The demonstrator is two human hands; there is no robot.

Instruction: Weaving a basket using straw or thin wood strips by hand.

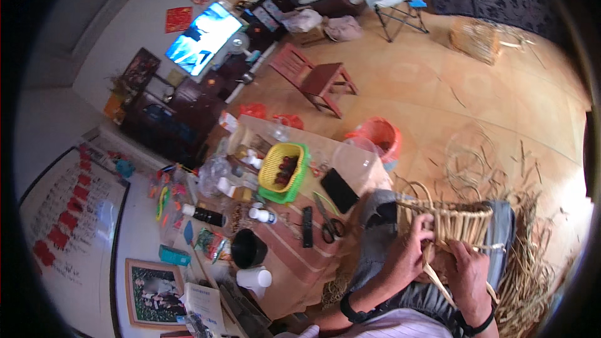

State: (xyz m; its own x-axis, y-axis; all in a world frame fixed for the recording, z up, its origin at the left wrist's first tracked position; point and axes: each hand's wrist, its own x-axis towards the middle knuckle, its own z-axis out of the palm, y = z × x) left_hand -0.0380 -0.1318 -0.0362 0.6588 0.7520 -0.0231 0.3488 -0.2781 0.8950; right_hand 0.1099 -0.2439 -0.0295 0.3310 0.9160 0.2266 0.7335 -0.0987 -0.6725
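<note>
A woven straw basket (463, 218) with looped handles rests at my lap, over grey trousers (502, 225). My left hand (410, 253) is closed on the basket's left side, fingers against its upright ribs. My right hand (469, 275) is pinched on a pale strip at the lower front of the basket, thumb near the weave. Loose strips (438, 281) hang down between my hands, and one end sticks out to the right. The exact grip of some fingers is hidden.
A cluttered table (294, 285) at left holds scissors (328, 228), a black phone (340, 189), nested plastic baskets (282, 172) and containers. Beyond are a red bucket (385, 131), wooden chair (319, 81) and lit television (200, 37). Straw scraps (532, 256) lie on the floor at right.
</note>
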